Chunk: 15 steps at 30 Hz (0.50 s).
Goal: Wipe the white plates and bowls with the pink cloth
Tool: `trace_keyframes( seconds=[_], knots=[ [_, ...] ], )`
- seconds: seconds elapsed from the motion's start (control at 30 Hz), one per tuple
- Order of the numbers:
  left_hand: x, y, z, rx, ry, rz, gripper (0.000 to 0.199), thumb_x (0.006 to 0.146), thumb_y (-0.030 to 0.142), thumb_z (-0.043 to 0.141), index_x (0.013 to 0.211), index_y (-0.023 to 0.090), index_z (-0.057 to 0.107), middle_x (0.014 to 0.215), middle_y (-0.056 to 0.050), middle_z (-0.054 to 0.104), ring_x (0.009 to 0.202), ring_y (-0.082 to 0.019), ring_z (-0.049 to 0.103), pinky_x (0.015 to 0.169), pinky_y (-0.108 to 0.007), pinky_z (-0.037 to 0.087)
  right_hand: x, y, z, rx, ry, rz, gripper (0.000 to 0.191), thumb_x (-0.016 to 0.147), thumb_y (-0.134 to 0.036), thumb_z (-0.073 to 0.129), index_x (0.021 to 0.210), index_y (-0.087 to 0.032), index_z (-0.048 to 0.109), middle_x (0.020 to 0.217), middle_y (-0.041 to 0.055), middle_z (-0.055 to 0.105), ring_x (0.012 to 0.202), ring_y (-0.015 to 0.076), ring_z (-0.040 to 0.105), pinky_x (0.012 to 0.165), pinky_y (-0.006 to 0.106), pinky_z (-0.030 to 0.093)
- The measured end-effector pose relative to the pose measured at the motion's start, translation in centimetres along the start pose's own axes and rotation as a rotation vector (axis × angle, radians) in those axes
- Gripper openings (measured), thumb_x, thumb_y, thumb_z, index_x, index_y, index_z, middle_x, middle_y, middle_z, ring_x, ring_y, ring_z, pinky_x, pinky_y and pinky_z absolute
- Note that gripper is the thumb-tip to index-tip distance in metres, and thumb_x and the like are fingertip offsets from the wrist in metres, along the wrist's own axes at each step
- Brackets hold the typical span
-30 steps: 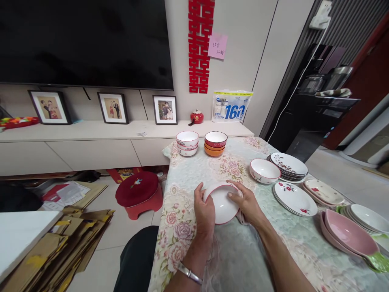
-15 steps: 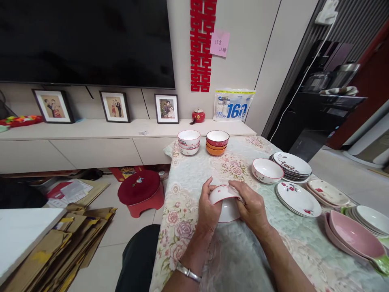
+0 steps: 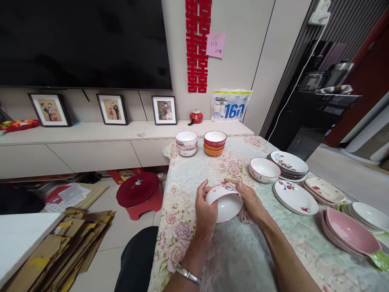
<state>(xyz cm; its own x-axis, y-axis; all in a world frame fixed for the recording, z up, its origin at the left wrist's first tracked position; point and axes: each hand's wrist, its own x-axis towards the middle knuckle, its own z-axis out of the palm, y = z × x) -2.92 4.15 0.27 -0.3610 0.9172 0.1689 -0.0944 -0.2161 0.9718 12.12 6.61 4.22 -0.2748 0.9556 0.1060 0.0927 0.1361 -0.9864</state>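
Note:
A white bowl (image 3: 228, 208) with a red rim and a small printed pattern is tilted on its side above the table, its hollow facing me. My left hand (image 3: 207, 213) grips it by the left side, thumb near the rim and fingers behind. At the opposite edge, my right hand (image 3: 249, 199) presses a pale pinkish cloth (image 3: 244, 215) against the bowl; part of the cloth hangs below the fingers. Beyond my hands stand a stack of white bowls (image 3: 186, 143) and a stack of red and orange bowls (image 3: 215, 142). To the right is a single white bowl (image 3: 265, 169).
The flowered tablecloth (image 3: 182, 219) covers the table. Along its right side lie dark-patterned plates (image 3: 289, 163), flowered plates (image 3: 295, 197), squarish dishes (image 3: 324, 190), pink leaf-shaped bowls (image 3: 349, 233) and small white dishes (image 3: 372, 215). A red stool (image 3: 139, 194) stands left of the table.
The bowl has turned in my hands, so more of its inside and its printed pattern show. My right hand has shifted along the rim, and the cloth now hangs into sight.

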Motion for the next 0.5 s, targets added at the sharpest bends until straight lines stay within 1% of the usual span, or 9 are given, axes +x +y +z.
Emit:
trace_keyframes(
  seconds=[0.1, 0.17, 0.2, 0.3, 0.37, 0.43, 0.5],
  knots=[
    [0.29, -0.38, -0.12, -0.066, 0.07, -0.099, 0.055, 0.067, 0.02, 0.064, 0.121, 0.015, 0.053, 0.097, -0.008, 0.065, 0.091, -0.021, 0.063, 0.086, -0.034, 0.048, 0.05, 0.43, 0.23, 0.115, -0.009, 0.087, 0.059, 0.091, -0.063, 0.037, 0.126, -0.02, 0.06, 0.123, 0.0098, 0.065, 0.112, 0.0275, 0.06, 0.093, 0.042, 0.047],
    [0.28, -0.46, -0.06, -0.137, 0.113, -0.17, 0.052, 0.066, 0.022, 0.065, 0.118, 0.016, 0.056, 0.102, -0.009, 0.065, 0.094, -0.022, 0.063, 0.085, -0.033, 0.048, -0.04, 0.57, 0.22, 0.104, 0.009, 0.088, 0.062, 0.09, -0.065, 0.036, 0.124, -0.021, 0.062, 0.118, 0.0093, 0.068, 0.109, 0.0274, 0.062, 0.092, 0.041, 0.048],
    [0.23, -0.41, 0.01, -0.184, 0.129, -0.207, 0.052, 0.066, 0.023, 0.065, 0.117, 0.017, 0.057, 0.105, -0.009, 0.065, 0.094, -0.023, 0.063, 0.083, -0.033, 0.049, -0.07, 0.65, 0.17, 0.055, 0.036, 0.076, 0.062, 0.09, -0.066, 0.035, 0.119, -0.02, 0.065, 0.114, 0.0091, 0.069, 0.105, 0.0278, 0.062, 0.091, 0.041, 0.048],
    [0.07, 0.01, 0.26, -0.34, 0.139, -0.312, 0.052, 0.067, 0.028, 0.067, 0.117, 0.018, 0.057, 0.106, -0.009, 0.066, 0.089, -0.023, 0.065, 0.075, -0.034, 0.051, -0.06, 0.9, -0.06, -0.186, 0.201, 0.044, 0.061, 0.087, -0.066, 0.039, 0.103, -0.017, 0.072, 0.101, 0.0098, 0.072, 0.096, 0.0289, 0.064, 0.087, 0.04, 0.048],
    [0.03, 0.36, 0.36, -0.424, 0.12, -0.357, 0.052, 0.067, 0.031, 0.068, 0.115, 0.016, 0.056, 0.099, -0.008, 0.068, 0.085, -0.022, 0.065, 0.075, -0.034, 0.052, -0.02, 0.87, -0.18, -0.263, 0.349, 0.004, 0.054, 0.086, -0.062, 0.047, 0.1, -0.017, 0.072, 0.102, 0.0103, 0.072, 0.096, 0.0286, 0.063, 0.087, 0.039, 0.047],
    [0.04, 0.54, 0.37, -0.457, 0.098, -0.368, 0.048, 0.068, 0.032, 0.068, 0.112, 0.015, 0.057, 0.098, -0.007, 0.068, 0.086, -0.021, 0.064, 0.078, -0.034, 0.051, -0.07, 0.54, -0.23, -0.196, 0.494, -0.088, 0.047, 0.084, -0.056, 0.055, 0.104, -0.017, 0.071, 0.108, 0.0102, 0.07, 0.101, 0.0272, 0.061, 0.09, 0.039, 0.045],
    [0.06, 0.47, 0.32, -0.42, 0.078, -0.36, 0.045, 0.071, 0.035, 0.067, 0.111, 0.016, 0.058, 0.099, -0.007, 0.068, 0.088, -0.021, 0.064, 0.08, -0.032, 0.05, -0.29, -0.06, -0.14, -0.023, 0.593, -0.181, 0.041, 0.083, -0.05, 0.06, 0.107, -0.018, 0.069, 0.11, 0.0093, 0.069, 0.101, 0.0249, 0.062, 0.089, 0.038, 0.046]
  ],
)
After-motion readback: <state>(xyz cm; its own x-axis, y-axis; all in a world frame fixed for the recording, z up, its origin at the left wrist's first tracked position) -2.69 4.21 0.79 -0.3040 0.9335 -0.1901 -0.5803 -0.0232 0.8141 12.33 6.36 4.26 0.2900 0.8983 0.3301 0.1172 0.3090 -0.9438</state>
